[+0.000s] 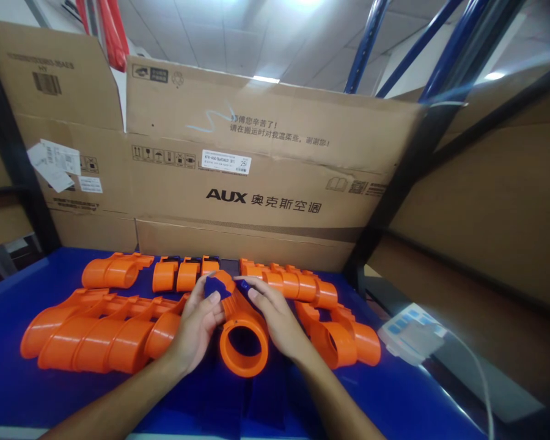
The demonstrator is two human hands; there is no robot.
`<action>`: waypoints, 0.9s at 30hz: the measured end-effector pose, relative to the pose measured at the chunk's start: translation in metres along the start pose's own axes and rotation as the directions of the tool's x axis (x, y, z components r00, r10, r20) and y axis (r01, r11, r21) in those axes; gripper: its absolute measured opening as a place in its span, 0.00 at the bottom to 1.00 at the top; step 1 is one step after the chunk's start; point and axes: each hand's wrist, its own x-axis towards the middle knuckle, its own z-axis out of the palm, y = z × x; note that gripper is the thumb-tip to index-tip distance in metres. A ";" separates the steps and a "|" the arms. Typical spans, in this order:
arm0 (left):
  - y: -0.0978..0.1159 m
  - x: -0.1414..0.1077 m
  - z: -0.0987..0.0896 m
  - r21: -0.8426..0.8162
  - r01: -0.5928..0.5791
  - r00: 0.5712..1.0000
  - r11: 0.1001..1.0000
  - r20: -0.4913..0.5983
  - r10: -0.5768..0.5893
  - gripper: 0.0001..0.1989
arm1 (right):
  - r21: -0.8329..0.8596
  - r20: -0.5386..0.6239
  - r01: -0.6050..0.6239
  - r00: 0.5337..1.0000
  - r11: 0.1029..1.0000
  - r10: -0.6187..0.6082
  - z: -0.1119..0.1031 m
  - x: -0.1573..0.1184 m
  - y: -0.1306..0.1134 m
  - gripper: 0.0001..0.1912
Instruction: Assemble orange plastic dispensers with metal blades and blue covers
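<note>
In the middle, an orange plastic part [236, 313] with a round ring end facing me is held above the blue table. My left hand [196, 324] is closed around its far left side, the thumb against a dark blue piece [217, 287] at the upper end. On the other side, my right hand [275, 315] pinches a small dark blue piece [244, 285] between thumb and finger, close to the orange part. Whether that small piece touches the part I cannot tell. The palm of my right hand lies beside the ring.
Rows of similar orange parts [91, 339] lie left, behind [297, 286] and right [339, 342] on the blue table [165, 403]. A large cardboard sheet [174, 195] stands behind. A white-and-blue device [412, 333] with a cable sits at right, by a dark frame post [394, 146].
</note>
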 end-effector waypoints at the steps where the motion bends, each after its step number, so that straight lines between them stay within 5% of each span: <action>1: -0.001 0.000 -0.001 0.020 -0.025 1.000 0.999 -0.015 0.025 0.29 | -0.024 -0.003 0.014 1.000 1.000 -0.014 -0.002 0.001 0.000 0.16; 6: -0.001 0.004 -0.004 0.093 -0.085 0.995 0.992 -0.050 0.090 0.27 | -0.168 -0.076 0.112 0.989 0.979 -0.126 -0.014 0.002 -0.005 0.17; 12: 0.002 0.002 0.003 0.126 -0.156 0.985 0.980 -0.050 0.164 0.27 | -0.199 0.000 0.228 0.973 0.953 -0.232 -0.016 0.001 -0.014 0.17; 27: 0.003 -0.004 0.006 0.183 -0.171 0.981 0.968 -0.064 0.185 0.30 | -0.231 0.036 0.230 0.973 0.945 -0.228 -0.015 0.002 -0.014 0.17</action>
